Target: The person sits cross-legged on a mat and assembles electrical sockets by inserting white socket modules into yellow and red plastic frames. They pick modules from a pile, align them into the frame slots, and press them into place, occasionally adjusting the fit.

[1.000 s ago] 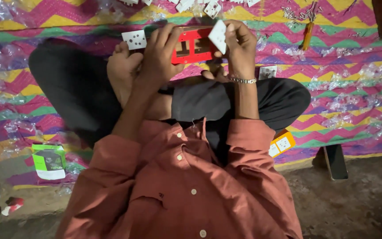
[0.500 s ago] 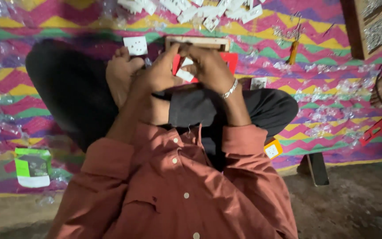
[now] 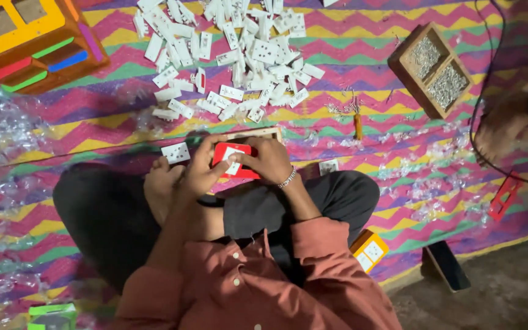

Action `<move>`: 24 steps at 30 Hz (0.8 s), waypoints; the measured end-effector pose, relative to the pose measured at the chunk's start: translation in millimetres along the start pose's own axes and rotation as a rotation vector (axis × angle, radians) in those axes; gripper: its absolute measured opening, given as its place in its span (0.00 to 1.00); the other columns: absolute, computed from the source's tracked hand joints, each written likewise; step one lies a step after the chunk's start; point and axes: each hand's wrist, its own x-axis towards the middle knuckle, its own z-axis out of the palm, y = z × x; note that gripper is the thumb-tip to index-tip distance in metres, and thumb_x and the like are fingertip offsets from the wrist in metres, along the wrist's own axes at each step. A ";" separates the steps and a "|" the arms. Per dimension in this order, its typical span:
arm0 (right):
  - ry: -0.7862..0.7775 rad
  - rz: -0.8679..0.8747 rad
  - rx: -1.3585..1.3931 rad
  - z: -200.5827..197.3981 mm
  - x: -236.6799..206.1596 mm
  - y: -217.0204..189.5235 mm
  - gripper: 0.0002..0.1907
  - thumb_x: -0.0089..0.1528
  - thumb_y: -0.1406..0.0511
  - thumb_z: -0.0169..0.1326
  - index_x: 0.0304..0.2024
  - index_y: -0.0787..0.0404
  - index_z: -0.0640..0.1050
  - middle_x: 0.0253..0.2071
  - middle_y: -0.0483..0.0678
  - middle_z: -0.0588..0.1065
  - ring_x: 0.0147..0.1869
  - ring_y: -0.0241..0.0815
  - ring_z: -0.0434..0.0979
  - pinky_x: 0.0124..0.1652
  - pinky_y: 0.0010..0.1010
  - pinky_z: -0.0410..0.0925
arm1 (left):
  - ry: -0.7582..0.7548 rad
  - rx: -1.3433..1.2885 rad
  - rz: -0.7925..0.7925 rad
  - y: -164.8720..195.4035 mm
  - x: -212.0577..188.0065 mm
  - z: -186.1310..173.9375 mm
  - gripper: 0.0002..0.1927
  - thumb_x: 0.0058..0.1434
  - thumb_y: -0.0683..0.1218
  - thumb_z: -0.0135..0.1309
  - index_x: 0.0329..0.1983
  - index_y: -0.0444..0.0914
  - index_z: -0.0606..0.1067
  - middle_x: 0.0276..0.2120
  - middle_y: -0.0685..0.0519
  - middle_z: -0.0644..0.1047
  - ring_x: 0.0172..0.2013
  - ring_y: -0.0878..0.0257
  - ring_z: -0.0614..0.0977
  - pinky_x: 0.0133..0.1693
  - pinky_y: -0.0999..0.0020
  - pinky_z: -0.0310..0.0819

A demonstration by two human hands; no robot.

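Both hands are closing their grip on a red plate (image 3: 234,160) over the crossed legs: the left hand (image 3: 200,174) is pinching its left edge, the right hand (image 3: 270,160) is pressing a small white socket piece (image 3: 233,166) into it. A white socket (image 3: 175,153) is lying just beside the left hand on the zigzag mat (image 3: 368,140). A pile of white sockets (image 3: 233,55) is lying farther out, with a wooden box of 2 compartments (image 3: 435,68) well apart.
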 end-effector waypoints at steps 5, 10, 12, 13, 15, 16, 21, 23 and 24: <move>0.221 -0.296 0.081 21.2 -10.1 19.1 0.21 0.60 0.53 0.59 0.51 0.57 0.83 0.42 0.56 0.80 0.48 0.57 0.79 0.46 0.44 0.70 | 0.182 0.511 0.090 1.2 -3.1 1.2 0.27 0.61 0.42 0.63 0.62 0.31 0.68 0.48 0.43 0.76 0.49 0.58 0.77 0.51 0.63 0.74; 0.091 -0.266 0.210 -5.6 -3.1 76.2 0.19 0.65 0.55 0.59 0.53 0.58 0.79 0.46 0.54 0.80 0.48 0.52 0.80 0.45 0.41 0.72 | 0.214 0.642 0.135 2.5 -16.2 -3.9 0.20 0.67 0.38 0.60 0.60 0.32 0.71 0.50 0.44 0.78 0.50 0.54 0.80 0.55 0.60 0.73; 0.204 -0.132 0.130 -38.4 7.0 107.1 0.15 0.64 0.57 0.61 0.47 0.59 0.81 0.42 0.55 0.80 0.42 0.52 0.81 0.39 0.40 0.72 | 0.309 0.487 0.133 4.5 -18.7 -6.3 0.21 0.69 0.37 0.57 0.64 0.31 0.68 0.55 0.45 0.76 0.54 0.55 0.78 0.58 0.61 0.72; 0.250 -0.091 0.155 -58.5 15.1 125.4 0.14 0.63 0.58 0.61 0.47 0.60 0.81 0.39 0.55 0.80 0.37 0.51 0.82 0.36 0.39 0.72 | 0.378 0.412 0.125 6.2 -18.8 -7.6 0.22 0.70 0.36 0.56 0.66 0.31 0.67 0.57 0.45 0.75 0.56 0.56 0.78 0.59 0.61 0.71; 0.458 -0.094 0.033 -102.7 18.9 164.8 0.05 0.58 0.68 0.61 0.35 0.63 0.80 0.33 0.54 0.80 0.36 0.48 0.83 0.37 0.37 0.73 | 0.432 0.204 0.045 10.6 -17.3 -8.1 0.21 0.72 0.37 0.55 0.66 0.32 0.65 0.56 0.47 0.77 0.54 0.59 0.79 0.59 0.64 0.72; 0.528 -0.102 -0.238 -118.0 20.5 181.4 0.05 0.58 0.69 0.64 0.31 0.65 0.80 0.31 0.58 0.78 0.34 0.56 0.79 0.35 0.41 0.70 | 0.459 0.101 0.010 13.1 -16.1 -7.5 0.21 0.72 0.38 0.55 0.65 0.33 0.64 0.56 0.47 0.77 0.54 0.60 0.79 0.58 0.65 0.73; 0.659 0.091 -0.061 -125.4 11.1 220.7 0.06 0.53 0.71 0.65 0.34 0.63 0.86 0.31 0.55 0.83 0.33 0.46 0.85 0.38 0.34 0.76 | 0.455 -0.103 -0.011 20.7 -9.8 8.8 0.22 0.71 0.38 0.53 0.66 0.33 0.64 0.57 0.47 0.76 0.55 0.60 0.79 0.58 0.64 0.73; 0.573 0.193 0.008 -121.6 14.0 223.4 0.09 0.54 0.70 0.66 0.37 0.62 0.87 0.34 0.54 0.83 0.34 0.44 0.86 0.40 0.32 0.76 | 0.437 -0.138 0.002 18.8 -9.3 19.5 0.22 0.71 0.38 0.51 0.68 0.33 0.64 0.58 0.47 0.75 0.56 0.60 0.78 0.59 0.64 0.72; 0.529 0.248 0.043 -119.7 15.3 223.6 0.10 0.55 0.70 0.66 0.39 0.62 0.87 0.35 0.53 0.84 0.35 0.43 0.86 0.40 0.31 0.77 | 0.418 -0.122 0.008 17.1 -9.3 24.5 0.22 0.72 0.38 0.50 0.68 0.32 0.64 0.59 0.47 0.75 0.57 0.60 0.77 0.61 0.64 0.71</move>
